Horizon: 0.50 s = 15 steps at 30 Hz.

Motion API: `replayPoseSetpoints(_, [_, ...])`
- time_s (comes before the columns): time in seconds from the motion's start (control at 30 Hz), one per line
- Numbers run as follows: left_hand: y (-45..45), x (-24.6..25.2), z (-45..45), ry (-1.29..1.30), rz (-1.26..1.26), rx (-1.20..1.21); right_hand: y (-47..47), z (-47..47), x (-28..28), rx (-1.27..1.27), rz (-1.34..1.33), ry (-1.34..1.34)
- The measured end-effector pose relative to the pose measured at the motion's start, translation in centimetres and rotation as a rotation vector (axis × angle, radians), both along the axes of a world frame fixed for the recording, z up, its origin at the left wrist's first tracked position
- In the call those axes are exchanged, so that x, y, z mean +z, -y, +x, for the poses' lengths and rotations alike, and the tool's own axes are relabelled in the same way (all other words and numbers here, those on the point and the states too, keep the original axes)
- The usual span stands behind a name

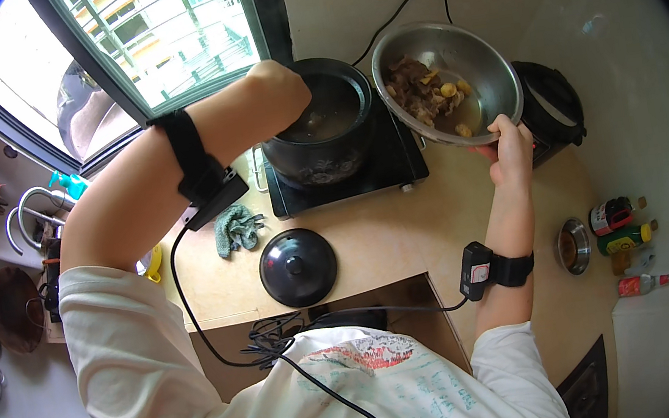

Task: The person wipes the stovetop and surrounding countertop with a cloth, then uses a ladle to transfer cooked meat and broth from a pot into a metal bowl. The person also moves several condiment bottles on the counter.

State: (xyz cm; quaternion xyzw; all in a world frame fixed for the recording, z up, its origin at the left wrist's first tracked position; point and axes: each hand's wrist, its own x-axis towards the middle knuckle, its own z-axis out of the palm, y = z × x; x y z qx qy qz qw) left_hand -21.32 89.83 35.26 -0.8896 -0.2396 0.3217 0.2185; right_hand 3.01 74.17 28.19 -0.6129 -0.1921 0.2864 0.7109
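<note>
My right hand [510, 146] grips the near rim of a stainless steel bowl [485, 69], raised beside the pot and tilted. Pieces of brown meat [410, 86], some round yellow chunks [449, 89] and a little liquid lie in it. My left hand [283, 94] is bent over the left rim of a black cooking pot [327, 158]; its fingers are hidden, so whether it holds anything does not show. Dark liquid [325, 117] stands inside the pot, which sits on a black electric cooktop [357, 190]. The pot's black lid [298, 268] lies on the counter in front.
A crumpled green cloth [236, 229] is left of the lid. Behind the bowl stands a black appliance [550, 101]. At right are a small metal bowl [572, 246] and several bottles [624, 240]. A faucet [30, 210] is at left; a cable [191, 306] crosses before my body.
</note>
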Motion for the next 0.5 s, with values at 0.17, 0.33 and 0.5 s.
replayPoseSetpoints(0.17, [-3.8,0.8,0.2,-0.036,-0.221,0.295,0.5,0.1,0.1,0.001,0.039,0.003])
replayPoseSetpoints(0.33, [-6.0,-1.6,-2.0,0.252,-0.656,0.860,0.4,0.5,-0.1,-0.009,0.009,0.031])
replayPoseSetpoints(0.5, [-5.1,-5.1,-3.4,0.677,-0.800,1.032,0.2,0.4,-0.3,-0.032,0.016,0.025])
